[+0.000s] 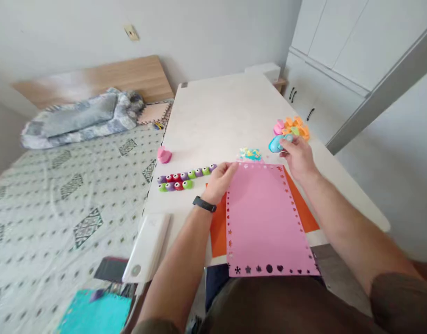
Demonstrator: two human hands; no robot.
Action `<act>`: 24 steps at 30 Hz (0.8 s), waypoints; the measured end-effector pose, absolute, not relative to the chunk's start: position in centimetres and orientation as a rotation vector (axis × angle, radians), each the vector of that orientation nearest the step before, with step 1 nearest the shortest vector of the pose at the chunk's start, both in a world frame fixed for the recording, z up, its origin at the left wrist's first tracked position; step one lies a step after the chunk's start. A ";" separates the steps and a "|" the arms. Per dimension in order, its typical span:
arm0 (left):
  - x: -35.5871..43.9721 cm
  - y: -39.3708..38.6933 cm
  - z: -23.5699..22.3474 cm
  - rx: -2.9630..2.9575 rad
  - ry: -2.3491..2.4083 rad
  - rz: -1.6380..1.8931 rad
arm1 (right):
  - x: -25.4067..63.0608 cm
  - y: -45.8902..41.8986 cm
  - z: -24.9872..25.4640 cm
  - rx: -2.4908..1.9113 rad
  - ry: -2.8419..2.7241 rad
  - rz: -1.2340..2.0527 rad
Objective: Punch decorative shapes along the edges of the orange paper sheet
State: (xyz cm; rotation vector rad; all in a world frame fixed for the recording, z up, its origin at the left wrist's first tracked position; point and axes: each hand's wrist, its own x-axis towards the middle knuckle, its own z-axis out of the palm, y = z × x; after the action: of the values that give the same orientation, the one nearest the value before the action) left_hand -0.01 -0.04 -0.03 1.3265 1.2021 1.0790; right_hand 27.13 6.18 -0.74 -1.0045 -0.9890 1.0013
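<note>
My left hand pinches the upper left corner of a pink sheet, whose edges are lined with punched shapes such as hearts, flowers and stars. An orange sheet lies under it and shows on both sides. Above the sheet's upper right corner, my right hand is closed on a light blue craft punch, held clear of the pink sheet. A small heap of yellow, white and blue paper cutouts lies just beyond the sheet's top edge.
Orange and pink craft punches cluster at the table's right edge. A pink punch sits at the left, near two rows of colourful eyeball-like pieces. A white box-like object lies front left. The bed adjoins the white table.
</note>
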 end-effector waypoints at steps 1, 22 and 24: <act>0.0 -0.1 0.0 1.351 1.200 1.045 | 27.1 6.2 -0.8 -1.011 -0.981 0.999; -5.7 -18.6 3.0 0.679 1.381 1.726 | 27.3 6.4 -0.5 -1.014 -0.988 0.995; -6.6 -21.4 2.2 0.579 1.440 1.653 | 27.2 6.3 -0.6 -1.013 -0.995 0.991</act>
State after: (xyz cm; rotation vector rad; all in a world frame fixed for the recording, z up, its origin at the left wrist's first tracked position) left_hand -6.62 -21.39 2.25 0.5785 1.4395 1.6525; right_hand 27.24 6.30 -0.60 -1.0131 -0.9949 0.9911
